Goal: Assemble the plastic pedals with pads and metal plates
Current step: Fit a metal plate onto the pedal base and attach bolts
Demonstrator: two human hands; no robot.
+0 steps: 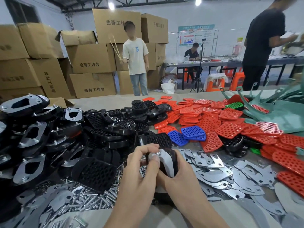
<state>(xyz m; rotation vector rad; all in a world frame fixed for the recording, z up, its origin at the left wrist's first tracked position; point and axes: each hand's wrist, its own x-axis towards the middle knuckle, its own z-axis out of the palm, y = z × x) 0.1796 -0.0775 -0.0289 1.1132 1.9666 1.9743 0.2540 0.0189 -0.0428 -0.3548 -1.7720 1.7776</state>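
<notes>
A black plastic pedal [172, 159] with a silver metal plate [168, 163] laid on it is held upright between both hands at the table's front centre. My right hand [182, 176] grips the pedal from below and the right. My left hand [141, 163] pinches a small nut [157, 153] at the plate's top corner with thumb and fingers. Most of the pedal is hidden behind my hands.
Assembled black pedals [31, 135] pile up at the left, loose black pedals [115, 122] in the middle. Bolts [92, 198] lie front left, metal plates [230, 176] front right, red pads [227, 122] and blue pads [192, 132] beyond. Cardboard boxes [92, 58] and people stand behind.
</notes>
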